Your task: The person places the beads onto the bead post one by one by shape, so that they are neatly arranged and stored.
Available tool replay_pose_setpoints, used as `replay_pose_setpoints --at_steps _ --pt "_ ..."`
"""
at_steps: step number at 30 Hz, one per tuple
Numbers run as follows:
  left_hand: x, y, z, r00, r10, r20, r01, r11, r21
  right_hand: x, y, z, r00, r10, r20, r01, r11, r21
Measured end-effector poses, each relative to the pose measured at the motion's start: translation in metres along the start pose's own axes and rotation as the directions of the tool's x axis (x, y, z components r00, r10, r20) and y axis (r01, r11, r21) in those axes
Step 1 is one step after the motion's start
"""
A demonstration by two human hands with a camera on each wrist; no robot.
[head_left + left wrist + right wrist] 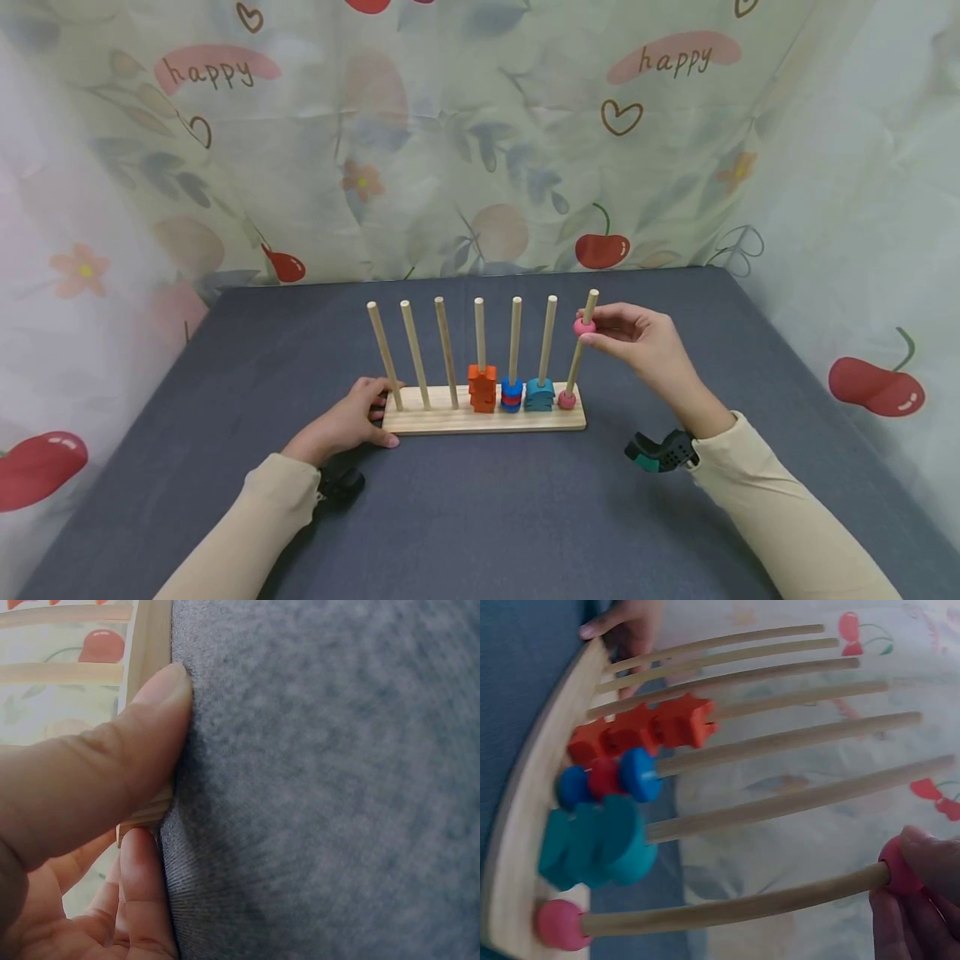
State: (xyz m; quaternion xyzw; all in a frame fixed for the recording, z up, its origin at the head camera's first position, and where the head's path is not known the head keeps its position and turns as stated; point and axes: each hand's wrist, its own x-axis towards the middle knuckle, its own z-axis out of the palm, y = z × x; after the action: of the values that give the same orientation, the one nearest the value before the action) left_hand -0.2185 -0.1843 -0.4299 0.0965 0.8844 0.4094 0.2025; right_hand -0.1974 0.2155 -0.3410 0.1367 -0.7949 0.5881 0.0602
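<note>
A wooden peg board [480, 423] with several upright pegs lies across the table. My left hand [352, 421] grips its left end, thumb on the front edge and fingers behind, as the left wrist view also shows. On the rightmost peg, my right hand [641, 337] pinches a pink bead [584, 327] threaded near the top. Another pink bead [561, 925] sits at that peg's foot. Along the board to the left stand teal pieces [600, 841], blue and red discs [512, 395] and orange star-like pieces [482, 389], each stack on its own peg. The three leftmost pegs are bare.
A dark grey cloth [480, 517] covers the table. Printed curtains [450, 150] hang behind it and at both sides. Dark straps [663, 452] are worn on both wrists.
</note>
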Motion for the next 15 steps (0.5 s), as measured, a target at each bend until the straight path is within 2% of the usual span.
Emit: replay_pose_setpoints --at_steps 6,10,15 --pt "0.0 -0.001 0.001 1.0 0.013 0.0 -0.013 1.0 -0.009 -0.004 0.023 0.007 0.99 0.127 0.067 -0.116 0.983 -0.143" --pt "0.0 -0.001 0.001 1.0 0.02 -0.002 -0.02 1.0 -0.015 -0.006 0.038 0.012 0.982 0.165 0.087 -0.143 0.965 -0.218" --pt "0.001 -0.001 0.002 1.0 0.016 -0.006 -0.016 1.0 -0.017 -0.009 0.055 0.019 0.976 0.181 0.121 -0.148 0.958 -0.246"
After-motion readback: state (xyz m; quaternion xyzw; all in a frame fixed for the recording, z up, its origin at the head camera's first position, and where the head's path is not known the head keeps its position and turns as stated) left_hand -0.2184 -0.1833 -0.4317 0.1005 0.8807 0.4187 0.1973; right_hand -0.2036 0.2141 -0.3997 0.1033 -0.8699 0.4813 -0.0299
